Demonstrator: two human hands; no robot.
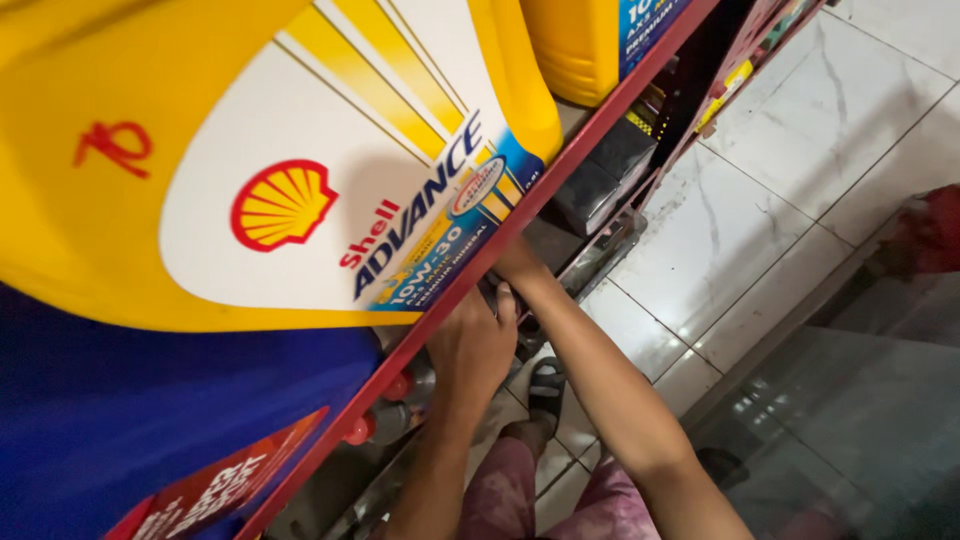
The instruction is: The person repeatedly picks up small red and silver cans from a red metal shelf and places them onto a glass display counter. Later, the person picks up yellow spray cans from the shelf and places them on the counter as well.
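1. White marble-patterned floor tiles (760,190) spread beneath a red shelf edge (560,170).
2. Big yellow jug (150,150) and blue container (120,430) block the view.
3. Left hand (475,345) curls over dark items on a lower shelf; right hand (515,262) reaches under, grip hidden.
4. Small red-capped bottles (385,405) sit just beside the left wrist.

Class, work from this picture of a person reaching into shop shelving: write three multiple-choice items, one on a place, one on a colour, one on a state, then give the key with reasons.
1. Where are both hands?
A. under the red shelf edge
B. on the floor
C. on top of the yellow can

2. What colour are the caps of the small bottles?
A. green
B. red
C. white

3. How is the left hand?
A. knuckles up, fingers tucked under
B. flat, palm up
C. hanging at the side

Key:
1 A: left hand and right hand go beneath the red shelf edge.
2 B: small bottles have red caps.
3 A: only its back shows.
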